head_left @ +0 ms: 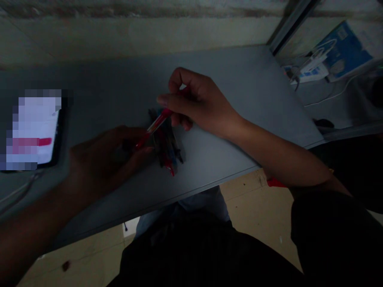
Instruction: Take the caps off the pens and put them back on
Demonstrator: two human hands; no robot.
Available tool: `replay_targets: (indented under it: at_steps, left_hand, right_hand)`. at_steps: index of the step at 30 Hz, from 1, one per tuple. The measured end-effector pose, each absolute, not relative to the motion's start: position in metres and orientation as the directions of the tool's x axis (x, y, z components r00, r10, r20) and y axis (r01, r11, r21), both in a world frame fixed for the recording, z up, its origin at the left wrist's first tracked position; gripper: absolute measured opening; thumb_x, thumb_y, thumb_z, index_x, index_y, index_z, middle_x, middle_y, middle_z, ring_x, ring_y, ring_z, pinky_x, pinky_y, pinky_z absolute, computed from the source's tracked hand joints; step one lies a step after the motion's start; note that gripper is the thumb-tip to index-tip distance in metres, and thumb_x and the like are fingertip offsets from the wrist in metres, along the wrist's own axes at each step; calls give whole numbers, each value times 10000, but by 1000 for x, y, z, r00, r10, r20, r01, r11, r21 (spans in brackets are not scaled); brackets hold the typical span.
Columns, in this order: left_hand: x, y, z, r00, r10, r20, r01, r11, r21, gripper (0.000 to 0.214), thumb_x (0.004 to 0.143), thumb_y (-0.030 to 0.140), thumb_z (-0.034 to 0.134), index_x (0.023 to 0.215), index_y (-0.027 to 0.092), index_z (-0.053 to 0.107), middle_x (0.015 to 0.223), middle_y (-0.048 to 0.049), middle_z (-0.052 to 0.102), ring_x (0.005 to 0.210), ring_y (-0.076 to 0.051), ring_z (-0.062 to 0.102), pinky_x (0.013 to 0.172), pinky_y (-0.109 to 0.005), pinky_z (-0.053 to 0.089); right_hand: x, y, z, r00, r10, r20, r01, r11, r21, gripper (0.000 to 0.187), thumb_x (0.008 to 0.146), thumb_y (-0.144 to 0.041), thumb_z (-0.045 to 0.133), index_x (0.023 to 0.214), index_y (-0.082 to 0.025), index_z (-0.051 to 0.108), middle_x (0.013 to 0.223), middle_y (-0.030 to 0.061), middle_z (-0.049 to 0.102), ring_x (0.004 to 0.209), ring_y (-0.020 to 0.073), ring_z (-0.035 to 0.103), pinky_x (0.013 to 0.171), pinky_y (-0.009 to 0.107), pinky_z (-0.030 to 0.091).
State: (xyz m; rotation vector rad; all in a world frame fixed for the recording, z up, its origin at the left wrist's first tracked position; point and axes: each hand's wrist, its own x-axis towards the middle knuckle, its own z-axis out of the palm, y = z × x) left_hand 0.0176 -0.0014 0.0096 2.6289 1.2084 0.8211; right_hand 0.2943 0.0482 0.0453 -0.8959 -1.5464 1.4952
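Observation:
A red pen (pixel 154 126) with a clear middle section is held slantwise above the table, one end in each hand. My left hand (pixel 109 153) pinches its lower red end between thumb and fingers. The upper end lies in the grip of my right hand (pixel 196 99), thumb stretched along it and index finger curled. Just beneath, several pens (pixel 169 147) in black, blue and red lie in a loose bunch on the grey table (pixel 221 155). Part of the bunch is hidden by the hands and the held pen.
On the left a lit phone (pixel 32 131) lies with a cable (pixel 18 191) by its lower edge. A wall backs the table. Past a metal post (pixel 290 30) on the right are a blue box (pixel 344 50) and white cables (pixel 318 57).

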Motion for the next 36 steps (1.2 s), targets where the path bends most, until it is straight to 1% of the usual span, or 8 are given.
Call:
replay_targets:
  at_steps: [4, 9, 13, 19, 23, 27, 31, 36]
  left_hand:
    - [13, -1, 4, 422, 789, 447, 750, -581, 317, 286, 1183, 407, 574, 1348, 288, 774, 958, 52, 816, 662, -130, 730, 656, -223, 510]
    - [11, -4, 0, 397, 790, 467, 745, -575, 339, 335, 1199, 392, 508, 1312, 265, 796, 820, 67, 770, 587, -105, 676, 618, -211, 481]
    - [15, -6, 4, 400, 807, 435, 730, -567, 380, 322, 1210, 379, 493, 1282, 266, 786, 795, 79, 766, 579, -103, 685, 595, -208, 475]
    - [20, -6, 11, 474, 789, 392, 709, -605, 362, 277, 1206, 440, 576, 1306, 254, 757, 904, 44, 803, 687, -134, 757, 655, -223, 538]
    - [23, -10, 10, 443, 787, 429, 756, -585, 292, 259, 1177, 475, 694, 1257, 241, 770, 946, 21, 826, 730, -149, 780, 691, -234, 567]
    - [22, -10, 6, 519, 692, 502, 735, -661, 151, 226, 1214, 396, 627, 1283, 245, 780, 986, 24, 850, 811, -166, 813, 741, -237, 566]
    - [22, -6, 3, 649, 600, 468, 634, -766, 103, 307, 1258, 349, 452, 1265, 216, 729, 947, 5, 810, 750, -164, 763, 731, -254, 556]
    - [24, -6, 5, 707, 558, 435, 590, -804, 73, 348, 1277, 364, 367, 1214, 205, 669, 834, 2, 736, 643, -180, 703, 626, -283, 522]
  right_hand:
    - [293, 48, 42, -510, 856, 85, -150, 9, -989, 538, 1017, -638, 850, 881, -245, 510, 666, -78, 620, 578, 85, 522, 531, 229, 396]
    - [290, 44, 39, -599, 800, -32, -158, -157, -975, 592, 1056, -724, 754, 859, -249, 461, 638, -94, 518, 539, 83, 443, 557, 240, 412]
    - [288, 43, 37, -626, 780, 6, -192, -147, -970, 573, 1016, -690, 818, 867, -247, 486, 671, -78, 555, 578, 96, 481, 584, 252, 419]
    - [288, 40, 36, -562, 826, 32, -49, 5, -999, 602, 1199, -536, 577, 703, -247, 398, 487, -81, 437, 478, 84, 443, 593, 258, 360]
    - [285, 41, 35, -580, 814, -13, -38, -43, -998, 652, 1188, -499, 602, 616, -247, 415, 442, -82, 423, 426, 73, 404, 545, 260, 344]
    - [283, 39, 37, -564, 824, -55, -31, -88, -996, 638, 1167, -366, 613, 585, -256, 375, 460, -104, 335, 439, 60, 297, 497, 261, 273]
    - [284, 38, 42, -605, 796, 23, 22, 45, -999, 554, 1150, -186, 491, 624, -237, 326, 577, -88, 251, 559, 58, 257, 538, 231, 194]
    - [289, 42, 43, -682, 723, 106, 120, 254, -960, 505, 1147, -213, 422, 654, -237, 316, 654, -65, 239, 638, 62, 278, 591, 228, 219]
